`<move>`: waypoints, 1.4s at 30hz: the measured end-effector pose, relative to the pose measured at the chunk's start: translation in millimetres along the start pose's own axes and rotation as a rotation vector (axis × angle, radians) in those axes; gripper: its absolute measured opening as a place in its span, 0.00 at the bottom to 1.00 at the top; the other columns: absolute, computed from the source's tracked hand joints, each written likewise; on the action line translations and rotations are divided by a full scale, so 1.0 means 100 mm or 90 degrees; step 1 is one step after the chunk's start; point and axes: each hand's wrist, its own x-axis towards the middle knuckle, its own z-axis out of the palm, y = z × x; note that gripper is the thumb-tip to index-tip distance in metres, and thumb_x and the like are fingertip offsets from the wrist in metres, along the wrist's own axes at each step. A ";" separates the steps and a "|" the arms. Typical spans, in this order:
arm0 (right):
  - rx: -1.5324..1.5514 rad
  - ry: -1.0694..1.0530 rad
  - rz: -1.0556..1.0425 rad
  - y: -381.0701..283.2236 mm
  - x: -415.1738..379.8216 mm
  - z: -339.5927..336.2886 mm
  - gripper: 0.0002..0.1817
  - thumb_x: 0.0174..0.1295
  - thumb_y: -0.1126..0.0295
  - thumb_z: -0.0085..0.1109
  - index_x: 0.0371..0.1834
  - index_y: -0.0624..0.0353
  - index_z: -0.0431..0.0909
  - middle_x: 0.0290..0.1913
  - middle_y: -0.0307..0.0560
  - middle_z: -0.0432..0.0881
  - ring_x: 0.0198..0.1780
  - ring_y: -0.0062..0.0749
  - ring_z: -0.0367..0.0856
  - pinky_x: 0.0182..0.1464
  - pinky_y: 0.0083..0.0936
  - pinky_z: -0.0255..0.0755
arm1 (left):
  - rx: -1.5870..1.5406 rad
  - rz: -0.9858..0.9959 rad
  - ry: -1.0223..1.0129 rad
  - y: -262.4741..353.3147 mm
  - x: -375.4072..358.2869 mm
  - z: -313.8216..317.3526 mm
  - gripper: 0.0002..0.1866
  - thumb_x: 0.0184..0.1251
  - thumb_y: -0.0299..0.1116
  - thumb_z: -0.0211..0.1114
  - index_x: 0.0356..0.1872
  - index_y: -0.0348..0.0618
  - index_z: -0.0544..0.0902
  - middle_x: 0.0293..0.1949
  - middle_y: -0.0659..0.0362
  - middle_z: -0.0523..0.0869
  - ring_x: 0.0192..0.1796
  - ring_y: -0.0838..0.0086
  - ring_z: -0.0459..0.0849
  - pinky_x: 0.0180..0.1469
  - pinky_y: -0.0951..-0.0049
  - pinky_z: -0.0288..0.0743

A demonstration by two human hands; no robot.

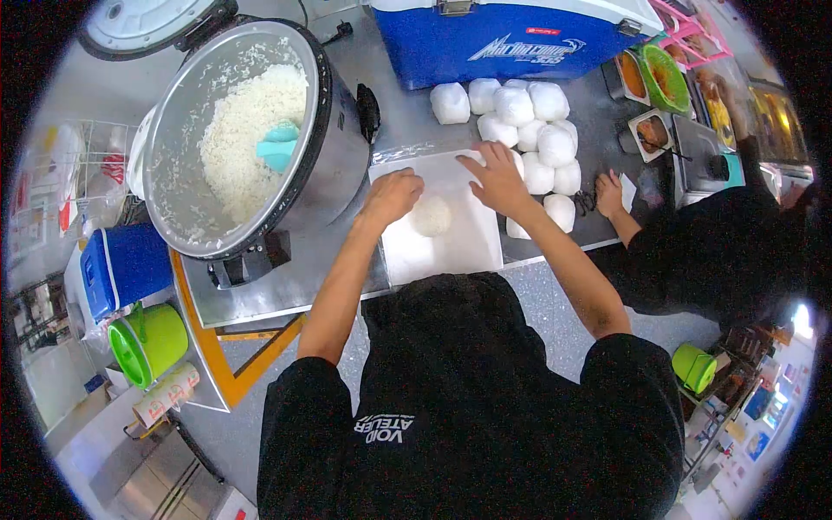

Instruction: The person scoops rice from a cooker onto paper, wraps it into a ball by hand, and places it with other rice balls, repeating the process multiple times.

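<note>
A round portion of white rice lies on a white sheet at the table's front edge. My left hand is closed at the left edge of the sheet, above and left of the rice. What its fingers pinch, if anything, is hidden. My right hand is at the sheet's upper right, its fingers apart and pointing up and left. Beside it stands a pile of white wrapped rice bundles. To the left, a big open rice cooker holds loose rice with a turquoise scoop in it.
A blue cooler box stands at the back of the metal table. On the right, a co-worker's hand rests near the pile. Food trays and a green bowl are farther right; a green bucket is at lower left.
</note>
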 end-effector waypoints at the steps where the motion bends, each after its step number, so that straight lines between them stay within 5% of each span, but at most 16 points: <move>1: 0.027 0.037 -0.032 -0.06 -0.01 0.01 0.22 0.50 0.71 0.66 0.52 0.50 0.82 0.48 0.44 0.81 0.57 0.45 0.73 0.69 0.49 0.59 | -0.008 0.028 -0.014 0.03 -0.04 -0.01 0.07 0.61 0.34 0.66 0.35 0.42 0.85 0.43 0.53 0.84 0.44 0.56 0.85 0.50 0.55 0.77; 4: 0.012 -0.005 -0.104 -0.13 0.02 0.16 0.17 0.49 0.70 0.66 0.46 0.52 0.84 0.47 0.44 0.81 0.54 0.44 0.73 0.65 0.48 0.63 | -0.013 0.064 0.105 0.15 -0.09 0.13 0.06 0.62 0.32 0.64 0.32 0.42 0.86 0.41 0.54 0.84 0.45 0.58 0.85 0.48 0.55 0.78; 7: -0.045 -0.141 0.017 -0.06 -0.02 0.23 0.13 0.50 0.70 0.65 0.40 0.53 0.84 0.46 0.44 0.81 0.53 0.43 0.74 0.58 0.45 0.67 | 0.038 0.057 0.092 0.24 -0.04 0.22 0.05 0.61 0.31 0.65 0.35 0.45 0.86 0.40 0.56 0.83 0.42 0.59 0.84 0.47 0.59 0.79; 11: -0.067 -0.135 0.130 0.06 -0.38 0.13 0.08 0.48 0.71 0.64 0.33 0.55 0.83 0.43 0.42 0.80 0.51 0.41 0.74 0.53 0.41 0.69 | 0.041 0.038 0.093 0.40 -0.25 0.31 0.05 0.62 0.31 0.64 0.36 0.44 0.85 0.42 0.56 0.83 0.46 0.60 0.82 0.46 0.58 0.79; 14: -0.007 0.013 0.125 0.05 -0.73 0.17 0.10 0.46 0.74 0.66 0.33 0.56 0.83 0.41 0.44 0.79 0.51 0.42 0.74 0.52 0.41 0.69 | 0.054 0.014 0.137 0.55 -0.45 0.47 0.08 0.63 0.32 0.64 0.41 0.43 0.86 0.47 0.53 0.83 0.52 0.57 0.80 0.49 0.57 0.78; 16: 0.022 0.038 0.164 -0.08 -0.78 0.14 0.14 0.44 0.77 0.67 0.36 0.57 0.81 0.40 0.45 0.78 0.48 0.43 0.75 0.51 0.42 0.69 | 0.037 0.005 0.221 0.63 -0.57 0.65 0.12 0.65 0.32 0.64 0.46 0.41 0.86 0.51 0.50 0.82 0.56 0.55 0.78 0.53 0.56 0.77; 17: 0.014 0.054 0.200 -0.15 -0.78 0.16 0.14 0.44 0.77 0.67 0.37 0.57 0.81 0.40 0.46 0.78 0.47 0.44 0.75 0.50 0.42 0.69 | 0.021 -0.013 0.187 0.64 -0.64 0.72 0.20 0.66 0.34 0.64 0.58 0.40 0.81 0.61 0.45 0.78 0.63 0.51 0.75 0.61 0.56 0.74; 21: 0.036 0.042 0.248 -0.03 -0.83 0.39 0.17 0.45 0.80 0.66 0.41 0.57 0.79 0.42 0.52 0.79 0.46 0.49 0.78 0.48 0.43 0.72 | 0.020 0.017 0.230 0.70 -0.82 0.84 0.28 0.64 0.35 0.65 0.65 0.40 0.75 0.71 0.47 0.67 0.71 0.52 0.68 0.67 0.55 0.68; 23: 0.154 0.138 0.254 0.04 -0.84 0.50 0.19 0.46 0.81 0.65 0.44 0.57 0.77 0.39 0.56 0.80 0.43 0.54 0.80 0.45 0.45 0.73 | 0.009 0.026 0.206 0.67 -0.87 0.89 0.30 0.64 0.37 0.65 0.68 0.44 0.73 0.75 0.47 0.62 0.73 0.51 0.65 0.70 0.51 0.64; 24: 0.210 0.186 0.254 0.03 -0.81 0.48 0.20 0.47 0.81 0.64 0.45 0.57 0.75 0.38 0.58 0.81 0.41 0.56 0.81 0.44 0.46 0.74 | 0.037 0.024 0.198 0.68 -0.87 0.87 0.30 0.64 0.37 0.65 0.68 0.45 0.73 0.75 0.47 0.61 0.73 0.51 0.64 0.70 0.49 0.62; 27: 0.260 -0.035 0.440 -0.07 -0.78 0.40 0.22 0.51 0.81 0.61 0.51 0.58 0.69 0.33 0.63 0.81 0.36 0.62 0.82 0.42 0.52 0.73 | 0.080 0.018 0.184 0.72 -0.89 0.85 0.29 0.65 0.38 0.65 0.68 0.49 0.74 0.76 0.48 0.60 0.73 0.51 0.64 0.71 0.45 0.58; 33: 0.371 0.165 0.525 -0.09 -0.78 0.50 0.23 0.56 0.81 0.57 0.53 0.57 0.61 0.31 0.65 0.80 0.36 0.65 0.82 0.42 0.58 0.71 | 0.053 0.066 0.193 0.70 -0.78 0.84 0.28 0.65 0.41 0.66 0.66 0.49 0.76 0.75 0.49 0.63 0.73 0.53 0.64 0.71 0.44 0.57; 36: 0.337 -0.022 0.333 -0.25 -1.24 0.45 0.19 0.57 0.82 0.56 0.53 0.60 0.67 0.34 0.64 0.82 0.37 0.66 0.82 0.42 0.53 0.74 | 0.056 0.073 0.180 0.68 -0.74 0.85 0.27 0.64 0.43 0.67 0.65 0.49 0.77 0.75 0.49 0.64 0.72 0.52 0.65 0.71 0.44 0.57; 39: 0.296 -0.083 0.092 -0.46 -1.53 0.15 0.13 0.60 0.80 0.57 0.49 0.64 0.76 0.35 0.60 0.84 0.37 0.54 0.86 0.42 0.40 0.79 | 0.022 0.066 0.170 0.71 -0.74 0.73 0.26 0.64 0.44 0.68 0.62 0.48 0.79 0.74 0.49 0.66 0.71 0.51 0.67 0.71 0.45 0.58; 42: 0.560 -0.056 0.366 -0.45 -1.52 0.24 0.09 0.61 0.77 0.59 0.44 0.66 0.82 0.36 0.51 0.86 0.36 0.40 0.88 0.40 0.28 0.82 | -0.065 0.056 0.165 0.64 -0.75 0.50 0.23 0.63 0.45 0.69 0.57 0.47 0.83 0.73 0.50 0.67 0.70 0.50 0.69 0.71 0.45 0.58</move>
